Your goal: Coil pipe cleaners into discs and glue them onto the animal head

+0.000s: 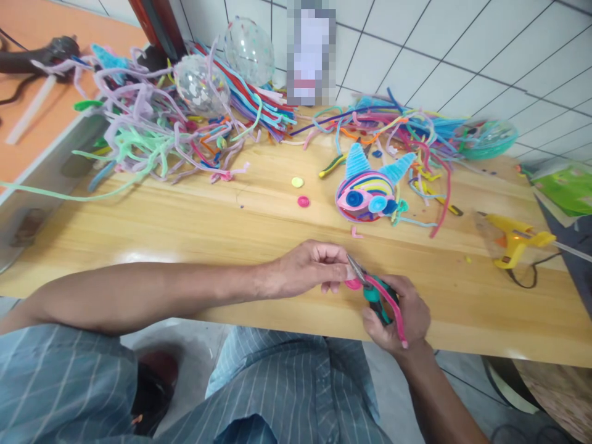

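At the lower centre of the frame, over the near edge of a wooden desk (185,237), a left hand (314,266) pinches a small pink coil (354,283). Its loose pink strand (393,301) trails toward the lower right, across the right hand (409,314), which grips green-and-black pliers (371,295) pointing at the coil. Above, right of centre, sits a colourful eared figure (367,185); fuzzy stems (143,132) heap at upper left, and a yellow glue gun (512,239) lies at right.
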{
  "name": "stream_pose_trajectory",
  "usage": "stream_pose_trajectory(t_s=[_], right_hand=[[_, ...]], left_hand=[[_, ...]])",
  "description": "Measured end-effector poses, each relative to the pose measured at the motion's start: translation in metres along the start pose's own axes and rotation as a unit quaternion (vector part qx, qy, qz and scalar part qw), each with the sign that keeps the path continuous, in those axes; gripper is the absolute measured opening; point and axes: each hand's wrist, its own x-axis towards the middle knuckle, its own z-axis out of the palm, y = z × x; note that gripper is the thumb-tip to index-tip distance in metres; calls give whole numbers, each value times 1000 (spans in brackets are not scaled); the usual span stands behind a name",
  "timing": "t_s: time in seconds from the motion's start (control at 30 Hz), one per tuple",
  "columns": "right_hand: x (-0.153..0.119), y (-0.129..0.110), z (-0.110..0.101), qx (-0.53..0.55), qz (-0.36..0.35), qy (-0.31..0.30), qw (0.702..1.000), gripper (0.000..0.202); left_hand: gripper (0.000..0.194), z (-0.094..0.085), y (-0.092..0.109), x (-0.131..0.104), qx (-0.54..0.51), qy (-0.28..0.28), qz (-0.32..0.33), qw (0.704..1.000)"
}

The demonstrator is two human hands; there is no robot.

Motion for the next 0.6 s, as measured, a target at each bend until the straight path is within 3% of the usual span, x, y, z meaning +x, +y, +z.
stream_pose_trajectory(t_s=[0.13, 0.33, 0.47, 0.53, 0.6], right_hand=[[-6, 27, -16, -16, -20, 5, 1000, 48], [-24, 118, -58, -151, 105, -58, 981, 38], [-23, 170, -77, -179, 137, -70, 972, 64], [-22, 176, -90, -177, 156, -70, 969, 72], [-25, 164, -101, -184, 197, -33, 962, 67]], left_hand=[[21, -2, -3, 4, 18, 62, 16, 998], [20, -4, -1, 8, 65, 148, 18, 987], [22, -3, 2, 7, 81, 167, 5, 983], [24, -3, 2, 7, 76, 176, 4, 981], [25, -2, 1, 7, 65, 183, 13, 981]])
